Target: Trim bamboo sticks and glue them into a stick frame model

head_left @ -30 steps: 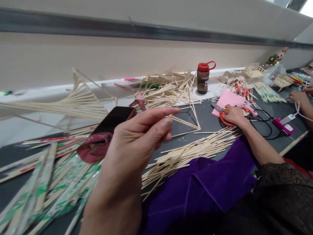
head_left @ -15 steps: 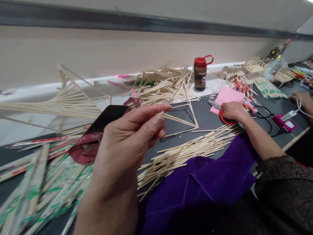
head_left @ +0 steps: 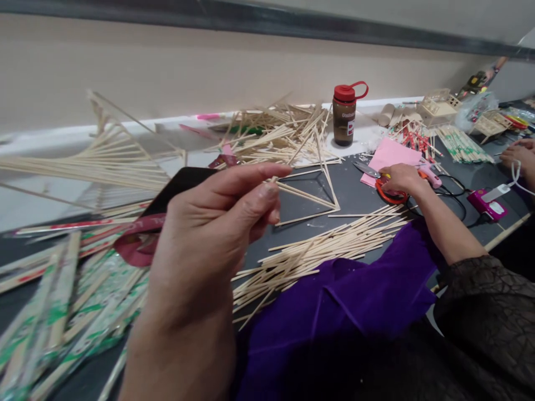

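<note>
My left hand [head_left: 209, 223] is raised in the foreground, thumb and fingers pinching the near end of a frame of thin wooden sticks [head_left: 309, 194]. The frame's far corner points right, over the dark table. At the right, my right hand [head_left: 403, 179] is closed on the orange-handled scissors [head_left: 390, 195], whose open-looking blades point left beside a pink sheet [head_left: 388, 155]. Something small and yellow shows at its fingertips. Loose sticks [head_left: 334, 239] lie between my hands, next to a purple cloth [head_left: 334, 301].
A red-capped bottle [head_left: 344, 117] stands near the wall, right of a stick pile [head_left: 276, 133]. Wrapped chopsticks [head_left: 62, 312] cover the left. A larger stick structure [head_left: 121, 161] is behind them. Beyond a magenta adapter [head_left: 487, 205] is another person's hand [head_left: 520, 159].
The view has tilted slightly, so most objects sit a little higher. My hands keep nearly the same poses. A yellow bit now shows by my right fingertips, and the other person's hands have shifted.
</note>
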The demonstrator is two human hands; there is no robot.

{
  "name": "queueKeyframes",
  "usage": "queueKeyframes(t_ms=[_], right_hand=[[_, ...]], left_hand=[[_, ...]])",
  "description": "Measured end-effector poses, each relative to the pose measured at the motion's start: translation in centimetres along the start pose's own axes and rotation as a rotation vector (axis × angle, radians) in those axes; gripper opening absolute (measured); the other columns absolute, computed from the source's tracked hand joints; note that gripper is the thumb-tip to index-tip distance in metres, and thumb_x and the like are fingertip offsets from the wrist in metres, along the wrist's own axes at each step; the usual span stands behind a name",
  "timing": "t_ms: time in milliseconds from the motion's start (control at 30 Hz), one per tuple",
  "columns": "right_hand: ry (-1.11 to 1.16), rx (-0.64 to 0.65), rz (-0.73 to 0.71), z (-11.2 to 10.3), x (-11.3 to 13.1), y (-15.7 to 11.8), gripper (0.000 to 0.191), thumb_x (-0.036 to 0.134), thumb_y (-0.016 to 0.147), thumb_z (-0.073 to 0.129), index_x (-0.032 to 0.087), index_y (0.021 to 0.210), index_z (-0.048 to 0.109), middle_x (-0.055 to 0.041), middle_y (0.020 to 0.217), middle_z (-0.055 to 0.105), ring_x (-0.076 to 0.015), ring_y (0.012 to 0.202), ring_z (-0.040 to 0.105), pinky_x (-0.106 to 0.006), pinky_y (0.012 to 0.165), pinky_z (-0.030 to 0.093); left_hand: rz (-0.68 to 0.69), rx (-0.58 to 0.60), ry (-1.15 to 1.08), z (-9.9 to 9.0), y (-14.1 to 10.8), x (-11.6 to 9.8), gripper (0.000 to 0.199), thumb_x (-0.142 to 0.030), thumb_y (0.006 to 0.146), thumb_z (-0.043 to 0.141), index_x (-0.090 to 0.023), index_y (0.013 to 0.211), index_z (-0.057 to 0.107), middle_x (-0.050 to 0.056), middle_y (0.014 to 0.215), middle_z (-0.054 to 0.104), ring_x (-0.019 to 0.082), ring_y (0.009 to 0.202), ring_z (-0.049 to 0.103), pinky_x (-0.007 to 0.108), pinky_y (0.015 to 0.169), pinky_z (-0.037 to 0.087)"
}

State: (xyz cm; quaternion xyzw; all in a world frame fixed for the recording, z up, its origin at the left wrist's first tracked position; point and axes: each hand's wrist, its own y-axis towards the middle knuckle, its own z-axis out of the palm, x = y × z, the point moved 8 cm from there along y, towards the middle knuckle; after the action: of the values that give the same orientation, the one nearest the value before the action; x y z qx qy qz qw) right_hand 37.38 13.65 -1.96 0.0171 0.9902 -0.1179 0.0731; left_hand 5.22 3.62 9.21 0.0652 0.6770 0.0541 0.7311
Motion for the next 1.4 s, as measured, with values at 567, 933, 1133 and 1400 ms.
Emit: queueKeyframes(t_ms=[567,933,1133,1400], right_hand=[[0.086,-0.102,-0.035,-0.7,-0.1,-1.3,0.051,0.043,0.079,0.058,0.024,0.126,0.068,-0.0104,0.112,0.075,-0.0294,0.101,0.068,-0.032,0.074,0.045],[0.178,-0.211,-0.126,-0.7,-3.0,-7.0,0.044,0.040,0.086,0.057,0.022,0.125,0.066,-0.0077,0.113,0.074,-0.0257,0.101,0.067,-0.030,0.076,0.043],[0.208,-0.121,-0.207,0.6,-0.8,-8.6,0.049,0.041,0.087,0.059,0.023,0.132,0.062,-0.0083,0.115,0.075,-0.0252,0.099,0.068,-0.030,0.077,0.044],[0.181,-0.142,-0.132,0.6,-1.0,-8.9,0.049,0.042,0.091,0.052,0.020,0.134,0.059,-0.0134,0.122,0.071,-0.0297,0.104,0.067,-0.033,0.078,0.044]], left_hand=[[0.018,-0.047,0.047,-0.2,0.2,0.1,0.019,-0.019,0.075,0.074,-0.022,0.093,0.080,-0.004,0.051,0.055,0.006,0.043,0.043,0.016,0.035,0.027],[0.034,-0.051,0.046,0.2,0.3,0.3,0.018,-0.015,0.076,0.073,-0.023,0.091,0.081,-0.003,0.051,0.055,0.006,0.043,0.043,0.016,0.035,0.025],[-0.023,-0.026,0.045,0.7,0.5,1.0,0.018,-0.017,0.074,0.074,-0.024,0.088,0.082,-0.002,0.050,0.055,0.007,0.043,0.044,0.017,0.036,0.022],[-0.014,-0.049,0.107,0.5,0.4,1.1,0.019,-0.018,0.074,0.074,-0.026,0.089,0.082,-0.002,0.053,0.056,0.007,0.046,0.046,0.016,0.036,0.025]])
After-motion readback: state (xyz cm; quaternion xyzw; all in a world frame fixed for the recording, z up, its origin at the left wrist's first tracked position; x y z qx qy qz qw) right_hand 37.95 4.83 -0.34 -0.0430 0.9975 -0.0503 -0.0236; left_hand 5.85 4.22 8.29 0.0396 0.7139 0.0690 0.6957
